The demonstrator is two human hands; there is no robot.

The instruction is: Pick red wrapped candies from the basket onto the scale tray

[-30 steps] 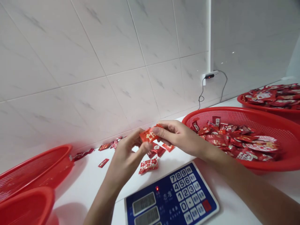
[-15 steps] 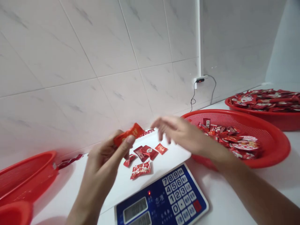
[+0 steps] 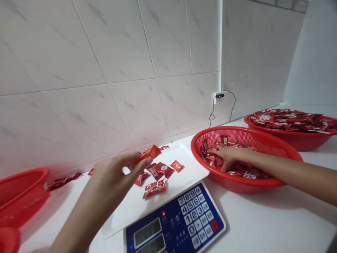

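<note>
Pinched between the thumb and fingers of my left hand (image 3: 117,175) is a small red-orange candy packet (image 3: 153,151), held above the white weighing tray (image 3: 184,182). Several wrapped candies lie on that tray, among them a white one with red flowers (image 3: 154,188), a dark red one (image 3: 164,170) and a small orange-red one (image 3: 177,166). My right hand (image 3: 228,154) is down in the red perforated basket (image 3: 276,140), its fingers apart over the wrapped candies (image 3: 249,172) there. Its fingertips are partly lost among the wrappers.
The scale's blue keypad panel (image 3: 173,221) faces me. Another red basket (image 3: 295,138), heaped with packets, stands at the back right. Red containers (image 3: 26,196) are at left. A tiled wall (image 3: 131,105) with a socket (image 3: 219,95) and cable rises behind.
My right hand has moved right and down, from above the tray into the basket of candies. My left hand still holds the packet over the tray. The view has shifted slightly.
</note>
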